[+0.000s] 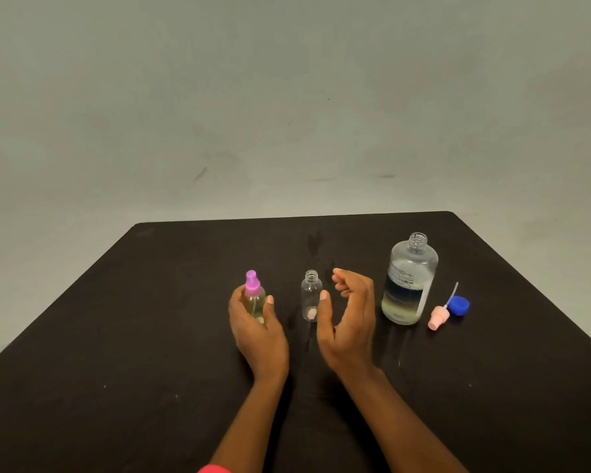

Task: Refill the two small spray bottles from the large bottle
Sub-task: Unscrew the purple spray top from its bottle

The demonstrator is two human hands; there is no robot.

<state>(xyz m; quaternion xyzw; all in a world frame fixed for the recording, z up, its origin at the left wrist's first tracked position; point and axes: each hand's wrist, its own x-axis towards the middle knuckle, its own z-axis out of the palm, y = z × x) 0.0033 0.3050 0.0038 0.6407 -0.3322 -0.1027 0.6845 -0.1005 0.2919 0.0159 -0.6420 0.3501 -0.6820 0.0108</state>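
A small spray bottle with a purple spray top stands left of centre, holding pale yellowish liquid; my left hand is wrapped around its body. A second small clear bottle stands uncapped and nearly empty in the middle. My right hand hovers open just right of it, thumb close to its side, holding nothing. The large clear bottle stands uncapped to the right, its lower part filled with liquid. A pink spray top with its dip tube and a blue cap lie beside it.
Everything rests on a black table whose far edge meets a plain grey wall. A little wet patch shows on the surface behind the empty bottle.
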